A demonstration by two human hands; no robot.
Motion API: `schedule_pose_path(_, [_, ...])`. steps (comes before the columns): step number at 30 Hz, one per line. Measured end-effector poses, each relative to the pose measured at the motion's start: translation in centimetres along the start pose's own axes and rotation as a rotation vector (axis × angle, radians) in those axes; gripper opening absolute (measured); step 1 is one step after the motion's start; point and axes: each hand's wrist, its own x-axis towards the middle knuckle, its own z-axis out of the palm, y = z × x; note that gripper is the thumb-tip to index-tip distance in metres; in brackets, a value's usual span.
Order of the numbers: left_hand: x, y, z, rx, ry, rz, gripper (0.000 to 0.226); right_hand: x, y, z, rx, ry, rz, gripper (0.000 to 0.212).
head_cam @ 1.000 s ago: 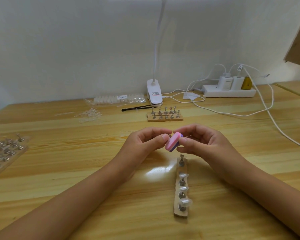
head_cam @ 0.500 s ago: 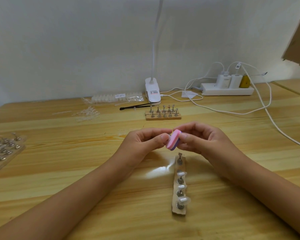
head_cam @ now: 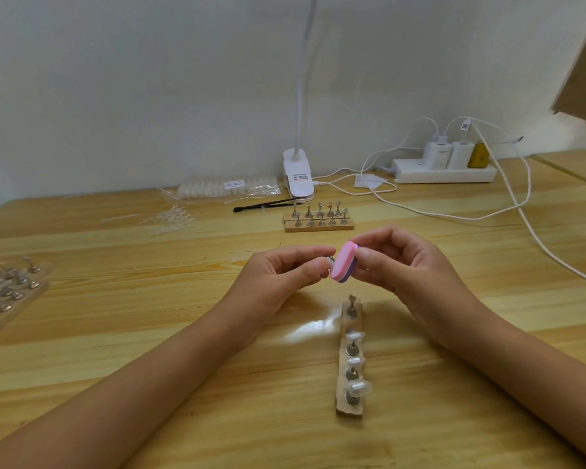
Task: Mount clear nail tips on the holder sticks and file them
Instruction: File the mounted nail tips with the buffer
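At centre frame, the left hand (head_cam: 278, 275) pinches a holder stick (head_cam: 331, 259) and the right hand (head_cam: 400, 269) grips the pink file (head_cam: 343, 265), apparently mid-filing, with light strokes needed next.

Bright light falls from above, where the lamp (head_cam: 301, 79) goes up out of view. It makes a shiny white patch on the table (head_cam: 115, 265) and soft shadows under the left hand (head_cam: 278, 279) and right hand (head_cam: 410, 269). The file (head_cam: 342, 265) and the tiny stick (head_cam: 330, 259) at the left hand look a bit fuzzy, the tray (head_cam: 7, 299) at the left edge is blurry, and the table's far edge looks bent near the sides.
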Motion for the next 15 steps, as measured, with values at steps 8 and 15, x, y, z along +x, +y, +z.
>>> schedule_pose_path(8, [-0.08, 0.09, 0.02, 0.031, 0.003, 0.000, 0.038, 0.06, -0.11, -0.02, 0.021, -0.010, -0.001, 0.029])
schedule_pose_path(15, [-0.05, 0.03, 0.09, 0.014, 0.025, -0.006, 0.037, -0.12, -0.41, 0.00, 0.013, -0.068, 0.067, 0.029])
